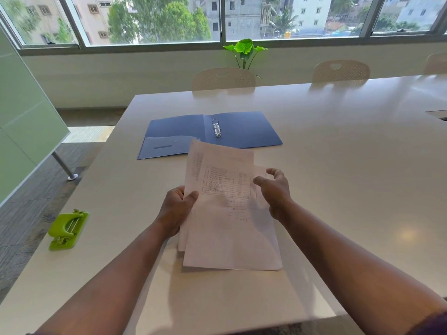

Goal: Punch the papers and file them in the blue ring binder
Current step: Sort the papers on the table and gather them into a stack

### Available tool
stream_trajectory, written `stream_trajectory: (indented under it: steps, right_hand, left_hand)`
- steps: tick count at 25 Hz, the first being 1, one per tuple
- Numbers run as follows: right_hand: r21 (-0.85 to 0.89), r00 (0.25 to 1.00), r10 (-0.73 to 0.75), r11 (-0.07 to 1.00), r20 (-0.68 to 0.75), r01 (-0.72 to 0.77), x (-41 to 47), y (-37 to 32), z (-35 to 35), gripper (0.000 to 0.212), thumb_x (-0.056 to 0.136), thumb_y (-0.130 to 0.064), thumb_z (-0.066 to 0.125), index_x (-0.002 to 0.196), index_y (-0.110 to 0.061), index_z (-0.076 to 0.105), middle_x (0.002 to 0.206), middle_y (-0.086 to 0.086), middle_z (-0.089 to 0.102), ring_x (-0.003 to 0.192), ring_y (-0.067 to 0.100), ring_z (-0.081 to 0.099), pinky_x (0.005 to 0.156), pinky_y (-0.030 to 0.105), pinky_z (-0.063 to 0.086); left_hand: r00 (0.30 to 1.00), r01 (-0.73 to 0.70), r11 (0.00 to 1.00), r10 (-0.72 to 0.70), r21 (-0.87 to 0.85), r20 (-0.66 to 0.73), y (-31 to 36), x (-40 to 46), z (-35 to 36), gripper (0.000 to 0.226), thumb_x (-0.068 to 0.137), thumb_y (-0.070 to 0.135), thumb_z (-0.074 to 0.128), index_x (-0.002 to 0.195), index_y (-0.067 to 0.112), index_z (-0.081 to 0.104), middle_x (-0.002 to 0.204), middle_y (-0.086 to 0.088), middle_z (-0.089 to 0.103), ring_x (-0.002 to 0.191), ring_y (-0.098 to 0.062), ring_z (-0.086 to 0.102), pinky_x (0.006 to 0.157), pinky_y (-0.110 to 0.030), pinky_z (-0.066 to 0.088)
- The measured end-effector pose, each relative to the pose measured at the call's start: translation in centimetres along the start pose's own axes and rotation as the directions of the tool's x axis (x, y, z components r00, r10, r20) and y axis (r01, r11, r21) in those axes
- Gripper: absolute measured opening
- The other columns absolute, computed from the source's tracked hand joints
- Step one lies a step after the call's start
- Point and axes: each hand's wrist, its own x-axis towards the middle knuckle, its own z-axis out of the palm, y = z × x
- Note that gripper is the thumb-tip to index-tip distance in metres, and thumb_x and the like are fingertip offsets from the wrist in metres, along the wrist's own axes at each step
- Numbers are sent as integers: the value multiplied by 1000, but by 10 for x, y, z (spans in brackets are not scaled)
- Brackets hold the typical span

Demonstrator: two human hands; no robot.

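Note:
A thin stack of printed papers (229, 228) is lifted above the white table (338, 146), tilted toward me. My left hand (175, 210) grips the stack's left edge, thumb on top. At the stack's right edge my right hand (275, 189) hovers with fingers loosely spread, holding nothing. The blue ring binder (242, 131) lies open and flat beyond the papers, its metal rings (216, 128) in the middle. A green hole punch (67, 229) sits near the table's left edge, well left of my left hand.
Two pale chairs (223, 78) (341, 71) stand at the table's far side. A green plant (244, 53) rises behind them under the windows. A green partition (21, 131) stands left of the table, its leg on the floor.

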Motion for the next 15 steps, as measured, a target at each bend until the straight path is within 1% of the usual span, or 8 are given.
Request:
stream_trajectory:
  steps: [2, 4, 7, 8, 9, 12, 14, 15]
  right_hand:
    - [1, 1000, -4, 1000, 5, 4, -2, -1, -4, 72, 84, -20, 76, 147, -24, 40, 144, -1, 43, 122, 27, 53, 99, 44, 51]
    - [20, 996, -9, 1000, 92, 7, -3, -1, -9, 74, 86, -19, 78, 148, -20, 38, 137, 0, 51, 116, 24, 59, 101, 44, 52]
    - [94, 949, -34, 996, 313, 5, -4, -4, -15, 35, 94, -15, 71, 127, -10, 59, 123, 7, 73, 103, 25, 73, 97, 48, 57]
    - [115, 935, -58, 993, 350, 18, -6, -4, -15, 25, 98, -16, 66, 122, -11, 64, 118, 7, 75, 103, 26, 74, 98, 50, 57]
    - [139, 928, -78, 990, 364, 29, -6, -5, -15, 21, 101, -18, 61, 120, -11, 67, 116, 7, 76, 105, 26, 73, 99, 51, 56]
    - [190, 922, -126, 980, 367, 58, -9, -10, -12, 22, 106, -21, 53, 120, -11, 66, 116, 8, 75, 109, 29, 71, 100, 52, 55]
    - [222, 912, -175, 970, 371, 96, -13, -16, -11, 20, 105, -21, 54, 120, -11, 64, 116, 9, 75, 107, 29, 72, 98, 53, 56]
    - [242, 907, -202, 963, 369, 116, -14, -19, -11, 18, 104, -20, 56, 119, -12, 63, 115, 9, 75, 106, 28, 73, 97, 53, 57]
  left_hand:
    - [1000, -7, 998, 6, -64, -14, -1, -1, -1, 16, 103, 13, 57, 106, 13, 72, 100, -8, 80, 93, -33, 76, 76, -42, 62]
    - [1000, -16, 988, 12, -157, -28, -1, -3, -5, 18, 104, 10, 54, 108, 13, 72, 104, -8, 79, 97, -30, 75, 77, -38, 62]
    - [1000, -5, 965, 3, -260, -8, 1, -5, -7, 22, 105, 7, 51, 115, 12, 69, 113, -10, 77, 107, -31, 73, 88, -42, 61]
    - [1000, -2, 960, 3, -278, 3, 3, -6, -8, 22, 105, 7, 50, 118, 12, 68, 116, -10, 76, 110, -31, 72, 94, -45, 58]
    - [1000, -2, 957, 6, -289, 11, 5, -6, -8, 23, 106, 9, 49, 120, 13, 67, 119, -10, 75, 113, -31, 70, 99, -48, 55]
    - [997, -60, 973, 68, -224, 28, 15, -6, -10, 24, 107, 20, 50, 126, 17, 64, 122, -7, 74, 115, -32, 69, 104, -57, 50]
    - [987, -140, 985, 148, -102, 70, 23, -7, -11, 29, 104, 30, 55, 129, 19, 63, 122, -4, 74, 113, -35, 69, 102, -65, 49]
    - [979, -171, 983, 178, -73, 96, 28, -8, -11, 32, 102, 32, 57, 130, 18, 63, 123, -4, 74, 112, -34, 69, 101, -63, 50]
